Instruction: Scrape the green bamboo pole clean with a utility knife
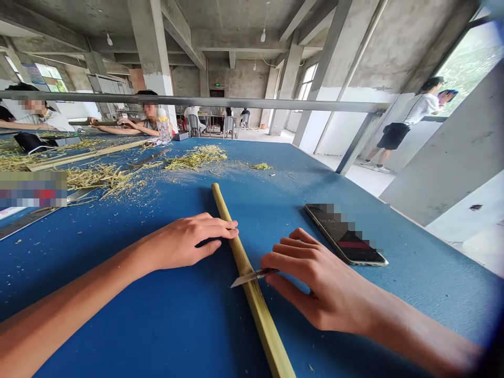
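I see the pale green stick (263,325) lying lengthwise on the blue counter (157,310), its far end on the bare surface and its near end running out of my view, so I can't tell what supports it there. The knife (248,277) lies across it just past the middle, blade tip pointing left, its edge apparently against the stick near a darker patch; I can't be sure how firmly. The right hand (311,278) has its fingers clenched round the knife's handle, mostly hidden, probably to steer the blade from the side. The left hand (192,239) is loosely extended, its fingertips laid over the stick on the far side of the blade and its thumb off to the left, not wrapped round; I judge this stops the stick rolling and leaves the blade room. To the right, beyond the right hand, a phone (338,239) lies flat, presumably set aside from the work. Farther out, shavings (197,157) are heaped far and left, and a metal bar (252,103) spans the far side, with a co-worker (153,123) seated behind it.
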The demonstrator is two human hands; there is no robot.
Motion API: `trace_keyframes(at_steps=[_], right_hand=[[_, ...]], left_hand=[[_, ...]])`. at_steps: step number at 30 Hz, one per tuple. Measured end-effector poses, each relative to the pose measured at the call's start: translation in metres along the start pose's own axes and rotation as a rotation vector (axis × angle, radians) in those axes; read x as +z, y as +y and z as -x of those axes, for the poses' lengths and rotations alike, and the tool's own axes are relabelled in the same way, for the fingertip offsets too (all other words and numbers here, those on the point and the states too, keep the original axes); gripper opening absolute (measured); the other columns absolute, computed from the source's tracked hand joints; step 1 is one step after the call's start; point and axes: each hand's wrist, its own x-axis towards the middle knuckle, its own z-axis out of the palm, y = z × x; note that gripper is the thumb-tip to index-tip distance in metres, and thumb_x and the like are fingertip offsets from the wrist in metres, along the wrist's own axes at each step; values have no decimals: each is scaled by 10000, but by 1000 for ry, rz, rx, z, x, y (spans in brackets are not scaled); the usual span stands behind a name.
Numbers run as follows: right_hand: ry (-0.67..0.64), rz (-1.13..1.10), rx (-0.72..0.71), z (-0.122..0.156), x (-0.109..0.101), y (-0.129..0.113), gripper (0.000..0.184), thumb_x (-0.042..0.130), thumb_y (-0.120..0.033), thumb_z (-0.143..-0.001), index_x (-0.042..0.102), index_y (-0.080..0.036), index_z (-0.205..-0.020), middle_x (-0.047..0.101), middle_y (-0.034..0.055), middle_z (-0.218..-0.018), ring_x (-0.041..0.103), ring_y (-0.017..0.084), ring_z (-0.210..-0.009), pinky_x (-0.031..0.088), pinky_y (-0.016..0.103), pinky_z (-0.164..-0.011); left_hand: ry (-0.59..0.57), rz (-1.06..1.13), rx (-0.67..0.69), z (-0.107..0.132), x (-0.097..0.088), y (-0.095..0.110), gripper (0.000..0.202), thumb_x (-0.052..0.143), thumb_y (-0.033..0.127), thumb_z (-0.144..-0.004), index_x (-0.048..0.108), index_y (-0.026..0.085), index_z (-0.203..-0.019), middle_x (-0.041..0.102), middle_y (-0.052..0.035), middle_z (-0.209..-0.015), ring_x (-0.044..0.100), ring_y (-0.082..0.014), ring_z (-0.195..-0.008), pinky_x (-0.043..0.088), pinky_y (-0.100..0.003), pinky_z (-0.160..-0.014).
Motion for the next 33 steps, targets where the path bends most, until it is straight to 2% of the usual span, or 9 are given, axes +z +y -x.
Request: trace_keyframes(at_steps=[3,9,14,19,26,30,33], right_hand=[[-5,22,6,0,0,-4,171,410,-269,-1044,549,-239,-949,556,-22,-771,446,174,-697,270,366,-747],[67,31,71,1,5,-4,154,409,-278,-1052,543,-235,-991,582,6,-839,443,199,-762,282,368,-735],[111,58,98,-2,9,3,218,309,-184,-1052,513,-209,-982,556,36,-859,460,204,-777,331,349,-703],[153,83,83,-5,12,2,222,316,-160,-1031,508,-216,-935,578,34,-846,510,192,-757,376,326,-688],[198,125,70,-6,7,-7,200,357,-235,-1042,524,-230,-932,633,8,-833,575,161,-723,389,280,-640],[195,142,51,-6,7,-12,213,378,-283,-1053,529,-239,-910,655,-16,-823,594,145,-709,382,266,-621],[195,142,52,-5,9,-14,209,386,-274,-1049,544,-231,-919,673,-7,-836,611,148,-712,380,270,-617]], left_hand=[[-1,6,-3,0,0,0,345,475,234,-1019,595,300,-1335,547,40,-1464,532,-167,-1310,424,-328,-1100],[5,9,-19,0,-1,1,357,494,212,-1000,600,290,-1332,556,17,-1457,557,-192,-1281,457,-342,-1067],[19,27,-22,2,-3,4,315,505,184,-980,620,280,-1258,586,10,-1425,574,-200,-1262,460,-355,-1068],[46,22,-25,3,-4,6,285,513,156,-958,612,275,-1197,607,-2,-1392,585,-191,-1256,465,-343,-1076],[93,-84,33,4,-4,11,304,534,160,-940,591,266,-1220,617,-25,-1383,585,-205,-1279,463,-388,-1116],[148,-177,64,3,-4,22,241,538,180,-950,624,255,-1161,625,-44,-1366,598,-224,-1256,494,-398,-1083],[173,-206,145,1,-3,34,230,514,173,-966,630,252,-1148,630,-44,-1350,589,-221,-1261,484,-391,-1086]])
